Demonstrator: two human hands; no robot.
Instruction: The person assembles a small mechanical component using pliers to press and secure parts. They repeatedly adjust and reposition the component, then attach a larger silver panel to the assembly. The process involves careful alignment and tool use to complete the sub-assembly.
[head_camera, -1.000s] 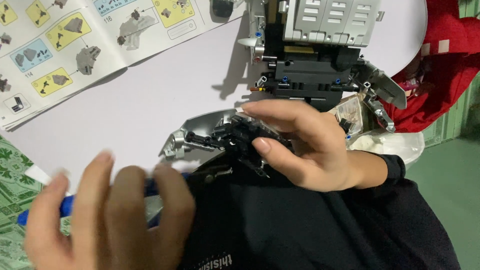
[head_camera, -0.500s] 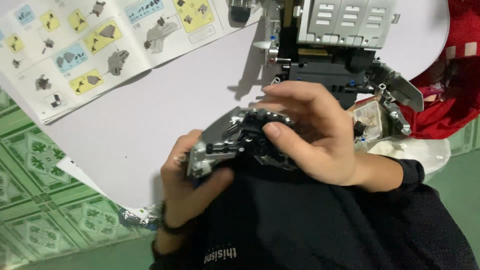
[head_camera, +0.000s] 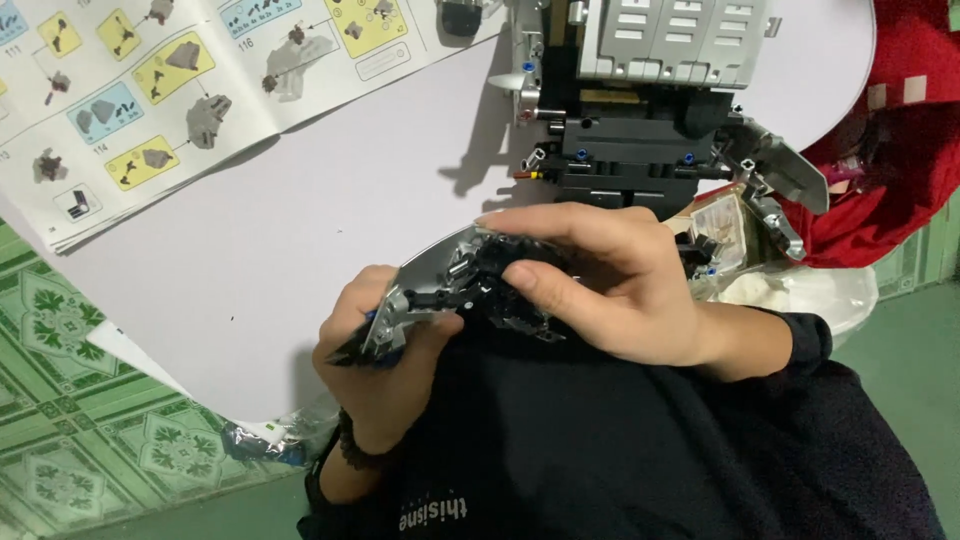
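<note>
Both hands hold one small grey and black brick sub-assembly (head_camera: 450, 285) just above my lap. My left hand (head_camera: 385, 375) grips its lower left end, where a grey curved panel sticks out. My right hand (head_camera: 610, 285) wraps over its right part, fingers closed on the black pieces. Behind the hands stands a large black and grey brick model (head_camera: 650, 110) on a white round table (head_camera: 300, 240).
An open instruction booklet (head_camera: 170, 90) lies at the table's far left. A clear bag with loose parts (head_camera: 725, 235) sits by the model's right side. Red cloth (head_camera: 900, 150) lies at the right. Green patterned floor tiles (head_camera: 90, 420) show at lower left.
My left hand came up from low at the left and took hold of the sub-assembly's left end. The right hand kept its grip throughout. The view shifted slightly.
</note>
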